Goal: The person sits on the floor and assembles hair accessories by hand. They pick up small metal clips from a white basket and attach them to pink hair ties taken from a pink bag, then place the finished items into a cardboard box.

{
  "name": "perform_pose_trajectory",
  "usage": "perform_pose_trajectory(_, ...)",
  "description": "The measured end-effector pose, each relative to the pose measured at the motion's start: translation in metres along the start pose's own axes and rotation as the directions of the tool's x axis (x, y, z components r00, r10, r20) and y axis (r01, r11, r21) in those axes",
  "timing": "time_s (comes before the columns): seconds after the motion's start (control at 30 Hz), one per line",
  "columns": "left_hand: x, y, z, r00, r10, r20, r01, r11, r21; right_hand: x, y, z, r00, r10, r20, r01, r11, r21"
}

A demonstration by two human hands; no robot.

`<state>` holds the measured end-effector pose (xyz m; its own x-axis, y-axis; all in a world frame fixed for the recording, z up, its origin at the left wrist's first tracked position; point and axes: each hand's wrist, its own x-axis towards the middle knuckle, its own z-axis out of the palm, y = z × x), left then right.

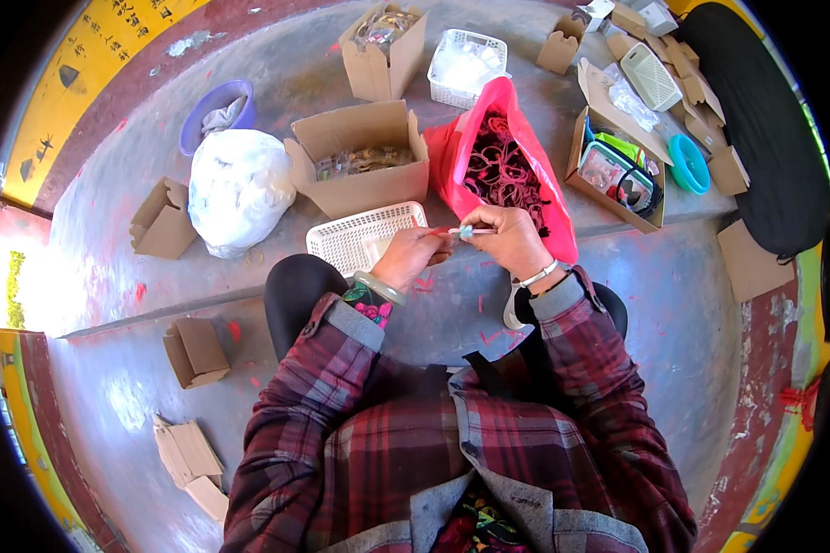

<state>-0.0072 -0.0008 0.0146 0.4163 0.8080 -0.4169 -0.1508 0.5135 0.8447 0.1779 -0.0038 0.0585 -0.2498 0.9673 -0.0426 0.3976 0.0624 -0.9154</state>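
Note:
Both my hands meet in front of me, just beyond my knees. My left hand [413, 258] is closed in a pinch on a thin red cord [441, 231]. Beside it, my right hand [512, 241] pinches a small pale-blue and white piece [467, 232] at the cord's end; its exact kind is too small to make out. Under and beyond my left hand lies a white perforated basket [341, 241]. Past my right hand stands a bright pink bag [551, 198], open, full of dark red looped cords [507, 170].
An open cardboard box [355, 195] with small packets stands beyond the basket. Left of it are a stuffed white plastic bag [238, 189] and a purple basin [194, 124]. At right sit a box of mixed items [650, 219] and a teal ring-shaped container [688, 164]. A floor step edge [157, 311] crosses sideways.

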Motion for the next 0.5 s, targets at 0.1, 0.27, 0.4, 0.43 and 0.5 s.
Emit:
perform_pose_trajectory(0.1,0.001,-0.004,0.003,0.999,0.034,0.004,-0.034,0.993,0.113,-0.002,-0.005,0.007,0.991,-0.126,-0.049,0.120,0.987,-0.103)
perform_pose_trajectory(0.27,0.009,-0.016,0.000,0.997,0.031,0.072,-0.051,0.956,0.290,0.000,0.004,0.010,0.974,-0.220,-0.051,0.192,0.924,-0.330)
perform_pose_trajectory(0.4,0.010,-0.017,-0.001,0.993,0.042,0.112,-0.071,0.962,0.264,-0.001,0.004,0.006,0.964,-0.266,0.002,0.235,0.845,-0.480)
perform_pose_trajectory(0.43,0.009,-0.017,0.000,0.991,0.046,0.126,-0.073,0.974,0.214,-0.001,0.004,0.005,0.962,-0.272,0.016,0.241,0.822,-0.516)
perform_pose_trajectory(0.5,0.005,-0.015,0.004,0.987,0.056,0.152,-0.074,0.991,0.111,-0.002,0.005,0.005,0.968,-0.243,0.070,0.241,0.808,-0.537)
